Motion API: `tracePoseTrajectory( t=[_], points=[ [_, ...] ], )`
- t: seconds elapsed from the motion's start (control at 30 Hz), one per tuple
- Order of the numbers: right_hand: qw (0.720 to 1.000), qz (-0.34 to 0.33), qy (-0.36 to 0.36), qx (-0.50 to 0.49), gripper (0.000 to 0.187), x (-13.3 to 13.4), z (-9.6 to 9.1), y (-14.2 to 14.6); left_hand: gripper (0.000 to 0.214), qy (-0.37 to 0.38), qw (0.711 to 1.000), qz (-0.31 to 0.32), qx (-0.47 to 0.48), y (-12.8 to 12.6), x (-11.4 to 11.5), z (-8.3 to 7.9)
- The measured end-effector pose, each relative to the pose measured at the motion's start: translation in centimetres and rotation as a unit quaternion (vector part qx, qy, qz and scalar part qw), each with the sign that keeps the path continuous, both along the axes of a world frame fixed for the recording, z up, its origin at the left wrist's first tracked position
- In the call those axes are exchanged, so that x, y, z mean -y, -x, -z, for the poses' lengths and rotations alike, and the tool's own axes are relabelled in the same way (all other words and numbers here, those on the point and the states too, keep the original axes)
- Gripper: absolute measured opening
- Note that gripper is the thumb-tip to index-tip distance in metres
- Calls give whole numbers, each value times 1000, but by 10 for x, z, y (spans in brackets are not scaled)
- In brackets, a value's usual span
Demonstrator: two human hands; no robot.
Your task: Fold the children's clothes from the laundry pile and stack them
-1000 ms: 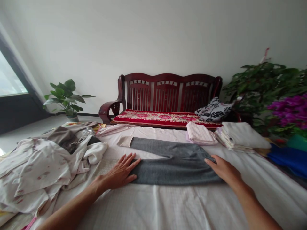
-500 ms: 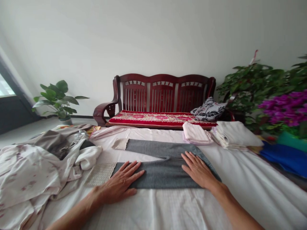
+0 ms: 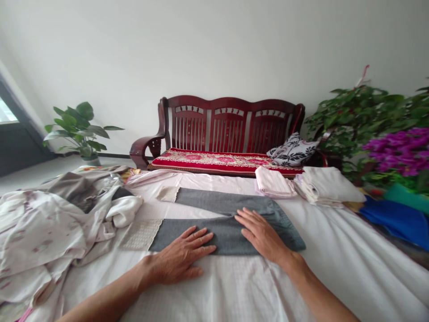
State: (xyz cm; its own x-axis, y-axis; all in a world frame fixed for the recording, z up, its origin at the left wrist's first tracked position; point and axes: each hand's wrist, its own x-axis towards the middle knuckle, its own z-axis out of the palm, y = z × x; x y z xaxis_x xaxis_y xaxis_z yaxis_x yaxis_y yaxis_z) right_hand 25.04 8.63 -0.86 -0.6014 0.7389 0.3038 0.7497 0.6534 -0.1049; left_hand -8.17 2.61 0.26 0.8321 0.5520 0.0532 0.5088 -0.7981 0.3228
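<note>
Grey trousers (image 3: 228,237) with cream lace cuffs (image 3: 142,235) lie spread sideways on a white sheet (image 3: 214,286), waistband to the right and both legs pointing left. My left hand (image 3: 186,257) lies on the near leg with its fingers spread, its thumb over the sheet at the trousers' near edge. Near the crotch, my right hand (image 3: 261,232) rests flat on the cloth, fingers stretched out. Neither hand grips anything.
Loose clothes (image 3: 40,241) are heaped at the left. Folded white cloths (image 3: 328,185) and a smaller folded pile (image 3: 275,182) sit at the back right, near blue fabric (image 3: 395,219). A wooden bench (image 3: 228,125) stands beyond, with potted plants (image 3: 82,132) at the sides.
My right hand has slid left from near the waistband towards the crotch. My left hand has shifted a little right along the near leg. The view has tilted slightly.
</note>
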Motion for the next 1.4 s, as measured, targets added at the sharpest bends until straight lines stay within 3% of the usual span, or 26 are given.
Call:
tracePoseTrajectory(
  t=[0.1, 0.47, 0.97, 1.07, 1.27, 1.4],
  points=[
    [998, -18, 30, 54, 52, 2, 5, 5, 66, 1, 1000, 5, 0, 2, 0, 1],
    [975, 196, -8, 104, 59, -32, 30, -47, 61, -11, 1000, 9, 12, 5, 2, -1],
    [984, 179, -24, 11, 51, -37, 34, -52, 27, 12, 994, -8, 109, 6, -1, 0],
    [984, 175, -27, -6, 50, -37, 34, -53, 20, 3, 988, -41, 147, 7, -5, 5],
    [983, 178, -32, -26, 49, -38, 34, -53, 24, -23, 980, -98, 174, 10, -11, 14],
    [983, 175, -33, -31, 49, -39, 34, -53, 24, -61, 966, -182, 171, 15, -16, 16]
  ],
)
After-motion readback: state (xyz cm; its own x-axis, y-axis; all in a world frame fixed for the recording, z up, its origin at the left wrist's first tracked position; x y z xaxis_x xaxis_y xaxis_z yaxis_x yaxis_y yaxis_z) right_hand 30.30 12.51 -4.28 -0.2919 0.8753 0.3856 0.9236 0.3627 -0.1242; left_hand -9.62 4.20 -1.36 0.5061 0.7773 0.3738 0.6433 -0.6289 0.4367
